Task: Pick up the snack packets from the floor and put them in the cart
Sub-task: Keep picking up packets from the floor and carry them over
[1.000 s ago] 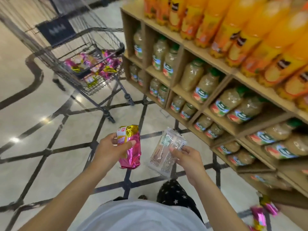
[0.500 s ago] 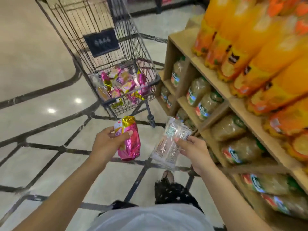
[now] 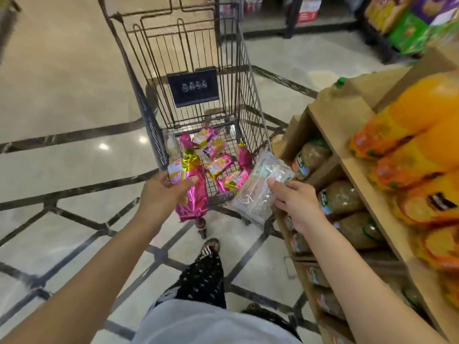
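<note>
Closer now than a second ago, the cart is standing straight ahead of me instead of off to my upper left, and its near end is sitting just beyond my hands. I am still carrying both packets the same way.

My left hand is gripping the pink packet by its upper part, thumb lying across the front and fingers curled behind. It is hanging at the cart's near left corner, its lower end dangling in front of the wire.

My right hand is pinching the clear packet at its right edge, thumb on top. That one is tilting at the near right corner. I cannot tell whether either packet is already over the basket.

Down on the wire bottom, a heap of pink and gold packets is lying at the near end. A dark sign is hanging on the far wall.

On my right the shelf is carrying orange bottles above and jars below. My foot is stepping on the floor near the cart.
</note>
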`<state>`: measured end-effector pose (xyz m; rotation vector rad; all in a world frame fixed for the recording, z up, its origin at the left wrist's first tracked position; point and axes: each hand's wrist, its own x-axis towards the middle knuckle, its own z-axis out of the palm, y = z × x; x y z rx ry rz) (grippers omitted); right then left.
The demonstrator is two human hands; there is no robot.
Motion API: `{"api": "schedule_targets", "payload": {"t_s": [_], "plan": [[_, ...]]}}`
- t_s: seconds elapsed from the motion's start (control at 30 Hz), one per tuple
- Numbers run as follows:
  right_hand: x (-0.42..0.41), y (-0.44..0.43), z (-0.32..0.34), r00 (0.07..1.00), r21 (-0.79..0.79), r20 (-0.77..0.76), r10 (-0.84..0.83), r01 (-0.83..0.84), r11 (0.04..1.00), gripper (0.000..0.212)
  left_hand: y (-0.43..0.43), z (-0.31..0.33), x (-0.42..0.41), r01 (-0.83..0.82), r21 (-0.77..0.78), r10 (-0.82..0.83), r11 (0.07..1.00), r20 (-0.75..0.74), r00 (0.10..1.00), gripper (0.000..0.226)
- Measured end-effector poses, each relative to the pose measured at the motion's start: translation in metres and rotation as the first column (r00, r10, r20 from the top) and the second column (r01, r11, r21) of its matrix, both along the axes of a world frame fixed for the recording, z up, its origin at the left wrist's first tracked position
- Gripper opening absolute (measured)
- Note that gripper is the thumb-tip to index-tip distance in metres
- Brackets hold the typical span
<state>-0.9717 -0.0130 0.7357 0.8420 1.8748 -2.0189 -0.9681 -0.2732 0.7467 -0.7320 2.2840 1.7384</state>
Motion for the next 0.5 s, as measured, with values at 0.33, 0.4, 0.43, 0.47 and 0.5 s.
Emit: {"api": "schedule_targets", "payload": {"t_s": [0.33,0.4,0.43,0.47,0.5], "plan": [[-0.12,-0.075,-0.025,0.991,0.054,0.111,-0.07,0.064,0.996,0.062,-0.047,-0.016,-0.135,0.153,-0.066,-0.148,0.986,0.068,0.987,0.041],[-0.133,-0.082,-0.036,0.985,0.05,0.15,-0.087,0.08,0.996,0.06,-0.051,-0.022,-0.155,0.199,-0.096,-0.189,0.975,0.101,0.977,0.038],[-0.138,-0.084,-0.042,0.983,0.053,0.164,-0.083,0.076,0.996,0.06,-0.052,-0.026,-0.165,0.223,-0.11,-0.21,0.969,0.117,0.971,0.04],[-0.142,-0.086,-0.047,0.981,0.069,0.181,-0.076,0.064,0.996,0.06,-0.053,-0.029,-0.173,0.252,-0.134,-0.235,0.958,0.131,0.963,0.048],[-0.145,-0.088,-0.051,0.978,0.091,0.201,-0.061,0.044,0.995,0.057,-0.052,-0.031,-0.18,0.298,-0.179,-0.273,0.938,0.15,0.95,0.064]]}}
